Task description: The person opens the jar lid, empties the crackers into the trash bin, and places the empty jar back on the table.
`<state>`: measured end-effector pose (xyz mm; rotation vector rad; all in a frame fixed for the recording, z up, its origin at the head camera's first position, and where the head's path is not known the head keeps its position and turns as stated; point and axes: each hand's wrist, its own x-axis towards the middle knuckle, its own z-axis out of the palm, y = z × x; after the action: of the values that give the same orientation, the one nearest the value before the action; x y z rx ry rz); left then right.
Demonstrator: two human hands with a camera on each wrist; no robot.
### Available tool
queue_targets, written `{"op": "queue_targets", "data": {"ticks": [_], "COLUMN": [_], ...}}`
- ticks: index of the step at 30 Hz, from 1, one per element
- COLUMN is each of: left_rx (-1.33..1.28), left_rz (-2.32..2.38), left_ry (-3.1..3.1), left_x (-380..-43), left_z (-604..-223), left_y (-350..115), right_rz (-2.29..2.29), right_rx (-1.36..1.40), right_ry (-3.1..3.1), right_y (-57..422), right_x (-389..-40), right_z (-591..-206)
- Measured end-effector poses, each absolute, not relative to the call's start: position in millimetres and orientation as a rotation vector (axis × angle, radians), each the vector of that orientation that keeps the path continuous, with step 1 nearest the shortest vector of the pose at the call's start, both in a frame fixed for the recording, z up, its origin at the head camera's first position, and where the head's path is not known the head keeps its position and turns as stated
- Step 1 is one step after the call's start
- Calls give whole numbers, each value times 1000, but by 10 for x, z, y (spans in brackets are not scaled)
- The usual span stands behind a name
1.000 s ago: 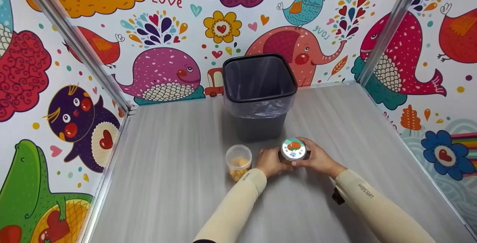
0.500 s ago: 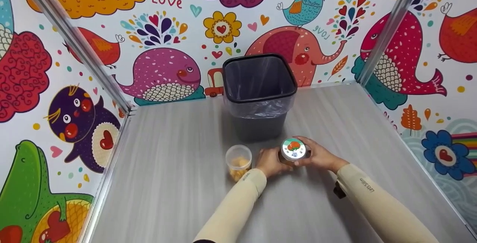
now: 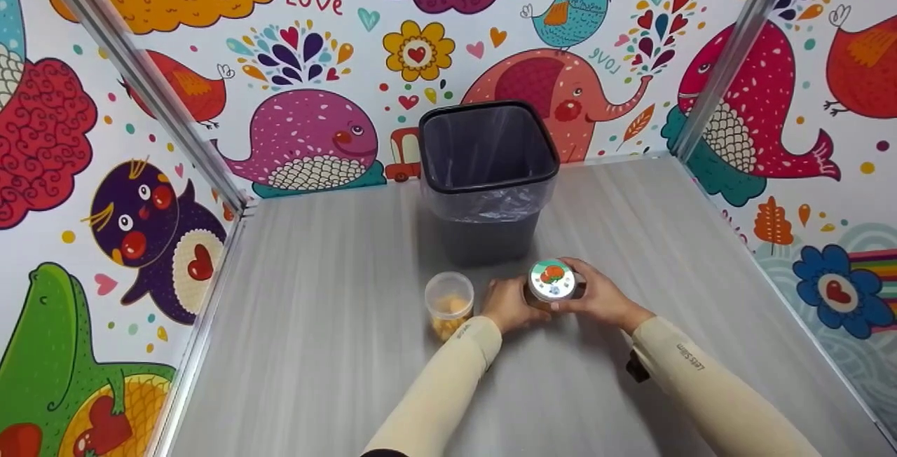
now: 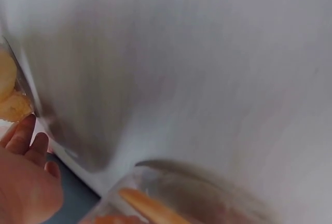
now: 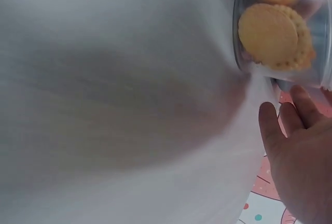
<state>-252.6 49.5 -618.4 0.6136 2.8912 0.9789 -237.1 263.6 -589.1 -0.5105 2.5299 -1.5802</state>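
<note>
A clear plastic jar (image 5: 275,32) stands on the table between my two hands, with round biscuits inside. Its lid (image 3: 552,280) is white and green with an orange fruit picture. My left hand (image 3: 511,304) grips the jar's body from the left. From the right, my right hand (image 3: 599,296) holds the jar near its top, thumb in front and fingers behind at the lid's rim. Just left of my left hand is a clear tub (image 3: 448,294) without a lid, with yellow-orange snack pieces (image 3: 450,308) in it; my left forearm passes close beside it.
A dark square bin (image 3: 488,191) with a clear liner stands behind the jar, near the back wall. The grey table (image 3: 322,303) is bounded by brightly printed wall panels (image 3: 308,141) and metal posts (image 3: 736,57).
My right hand shifts slightly round the lid, turning a little at the wrist. My left hand, the tub and the bin stay where they were.
</note>
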Motion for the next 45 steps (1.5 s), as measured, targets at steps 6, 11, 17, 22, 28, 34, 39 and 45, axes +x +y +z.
{"op": "queue_targets", "data": {"ticks": [6, 11, 17, 22, 28, 34, 39, 45], "left_rx": [596, 601, 617, 621, 600, 598, 604, 628], "left_rz": [971, 978, 991, 952, 949, 955, 974, 965], "left_ry": [2886, 2894, 2892, 2908, 2901, 2892, 2888, 2908], "left_x": [-2523, -2518, -2523, -2527, -2540, -2549, -2545, -2548], "left_z": [-6141, -6145, -6176, -6163, -6172, -6195, -6210, -6228], "left_y": [499, 497, 489, 495, 506, 508, 497, 496], "right_rz": [-1526, -1472, -1521, -1548, -1528, -1517, -1491, -1486], "right_rx": [-598, -572, -512, -508, -540, -580, -549, -528], "right_ry": [2402, 2426, 2528, 2566, 2537, 2526, 2603, 2660], "right_y": [2700, 2689, 2657, 2630, 2654, 2675, 2660, 2628], "right_x": [-2447, -2430, -2364, -2352, -2389, -2408, -2378, -2346], "right_z": [-5765, -5723, -5826, -5876, -5861, -5833, -5866, -5903]}}
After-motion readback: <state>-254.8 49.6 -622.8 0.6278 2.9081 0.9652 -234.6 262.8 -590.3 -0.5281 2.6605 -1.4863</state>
